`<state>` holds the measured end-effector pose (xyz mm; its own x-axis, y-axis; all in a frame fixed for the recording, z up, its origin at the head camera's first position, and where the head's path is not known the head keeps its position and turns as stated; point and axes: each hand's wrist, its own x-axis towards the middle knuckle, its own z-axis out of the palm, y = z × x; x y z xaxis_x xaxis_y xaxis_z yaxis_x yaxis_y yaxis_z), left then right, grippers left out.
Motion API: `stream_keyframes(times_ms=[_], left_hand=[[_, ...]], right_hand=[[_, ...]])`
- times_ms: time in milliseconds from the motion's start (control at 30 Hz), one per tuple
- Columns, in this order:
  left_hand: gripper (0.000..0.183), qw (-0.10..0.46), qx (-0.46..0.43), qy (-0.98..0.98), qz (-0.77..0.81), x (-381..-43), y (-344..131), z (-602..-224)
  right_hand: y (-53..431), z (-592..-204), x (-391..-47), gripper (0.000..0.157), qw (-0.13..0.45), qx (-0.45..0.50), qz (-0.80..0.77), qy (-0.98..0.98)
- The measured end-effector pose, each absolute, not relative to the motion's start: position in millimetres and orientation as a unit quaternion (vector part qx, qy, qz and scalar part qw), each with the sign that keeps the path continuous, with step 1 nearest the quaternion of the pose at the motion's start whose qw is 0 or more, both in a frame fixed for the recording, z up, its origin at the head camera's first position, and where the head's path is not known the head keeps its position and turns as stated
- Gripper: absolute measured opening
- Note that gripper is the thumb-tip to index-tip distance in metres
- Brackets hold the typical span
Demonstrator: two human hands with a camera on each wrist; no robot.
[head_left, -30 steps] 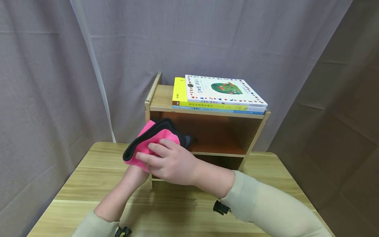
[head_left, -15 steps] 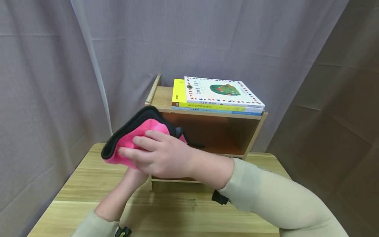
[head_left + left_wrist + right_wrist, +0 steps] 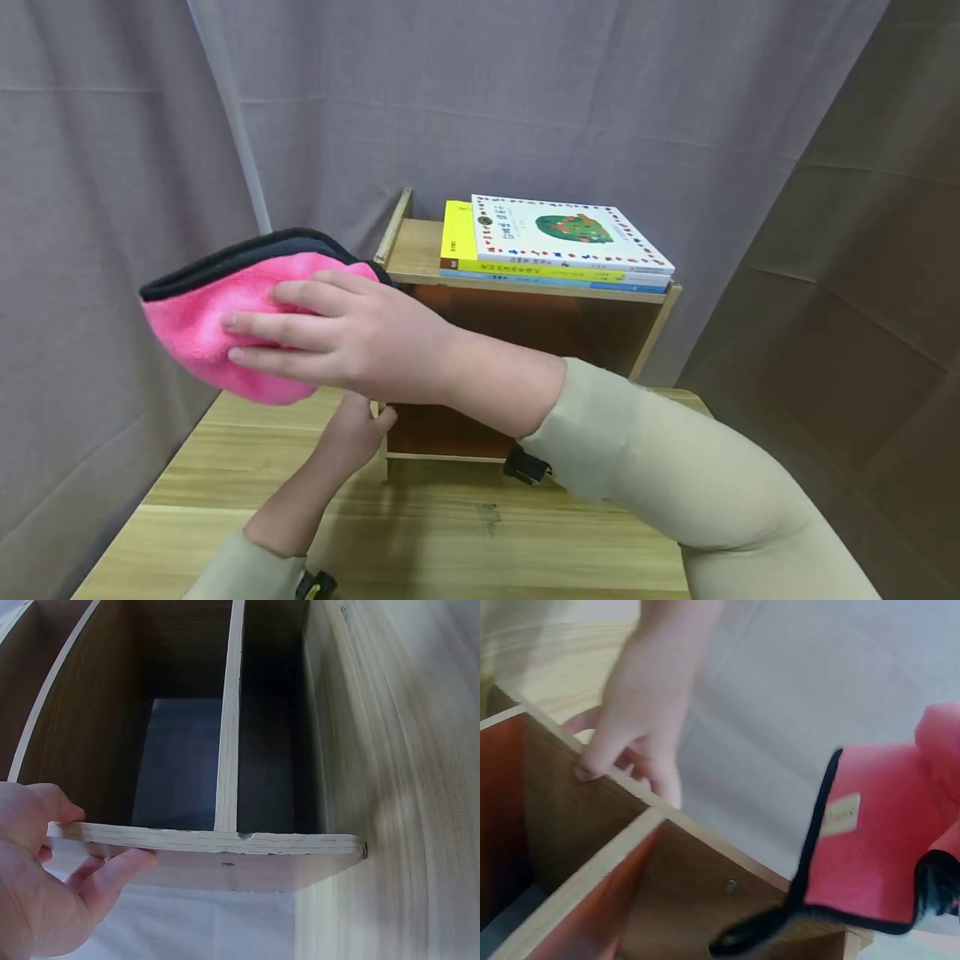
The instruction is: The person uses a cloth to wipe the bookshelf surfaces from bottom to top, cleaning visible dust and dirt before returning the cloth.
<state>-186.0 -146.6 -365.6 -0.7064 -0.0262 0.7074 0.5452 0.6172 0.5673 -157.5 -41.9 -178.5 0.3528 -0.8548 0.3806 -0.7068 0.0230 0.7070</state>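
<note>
A pink cloth (image 3: 198, 329) with black edging is in my right hand (image 3: 356, 333), raised at the left, in front of the shelf's upper left corner. My fingers lie over its pink face; the thumb is hidden. In the right wrist view, the cloth (image 3: 870, 832) hangs down with a small pale label and a black loop. My left hand (image 3: 352, 429) grips the left side panel of a small wooden shelf (image 3: 415, 242). Seen from the left wrist, this hand (image 3: 45, 877) has the thumb inside and fingers outside the side panel (image 3: 300, 843).
Several books (image 3: 577, 229) lie stacked on the shelf's top board, a white one uppermost. The shelf stands on a light wooden table (image 3: 480, 533). A grey curtain (image 3: 570, 92) hangs behind, and a darker brown one (image 3: 847, 292) on the right.
My right hand has moved left and up with the cloth, away from the shelf's front. The left hand, partly covered before, shows more now and stays at the side panel.
</note>
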Motion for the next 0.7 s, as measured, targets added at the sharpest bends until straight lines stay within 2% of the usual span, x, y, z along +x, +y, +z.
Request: stream_keyframes(times_ms=[33, 67, 133, 200, 233, 367, 567, 700], left_hand=[[0.071, 0.278, -0.178, -0.827, -0.454, -189.3, -154.9, -374.5], [0.078, 0.233, -0.174, -0.833, -0.471, -193.6, -159.9, -381.4], [0.083, 0.2, -0.176, -0.837, -0.479, -200.6, -165.6, -389.0], [0.081, 0.189, -0.161, -0.84, -0.482, -202.8, -165.6, -390.8], [0.074, 0.188, -0.155, -0.843, -0.48, -202.7, -164.9, -390.7], [0.057, 0.161, -0.101, -0.862, -0.471, -201.1, -161.4, -389.9], [0.063, 0.114, -0.048, -0.881, -0.457, -201.5, -161.8, -390.1], [0.062, 0.106, -0.047, -0.882, -0.458, -200.5, -161.1, -390.0]], right_hand=[[-44.1, -174.7, -157.8, 0.048, 0.42, 0.694, -0.085, -0.579], [-46.1, -171.1, -158.2, 0.048, 0.399, 0.692, -0.087, -0.595], [-50.1, -165.0, -159.2, 0.049, 0.362, 0.681, -0.091, -0.63], [-54.3, -160.0, -161.9, 0.049, 0.334, 0.675, -0.087, -0.651], [-56.3, -157.9, -163.5, 0.052, 0.326, 0.67, -0.092, -0.66], [-64.2, -151.4, -172.5, 0.05, 0.32, 0.652, -0.104, -0.68], [-73.2, -146.7, -182.8, 0.05, 0.369, 0.58, -0.121, -0.716], [-73.4, -145.1, -187.4, 0.049, 0.373, 0.533, -0.133, -0.748]])
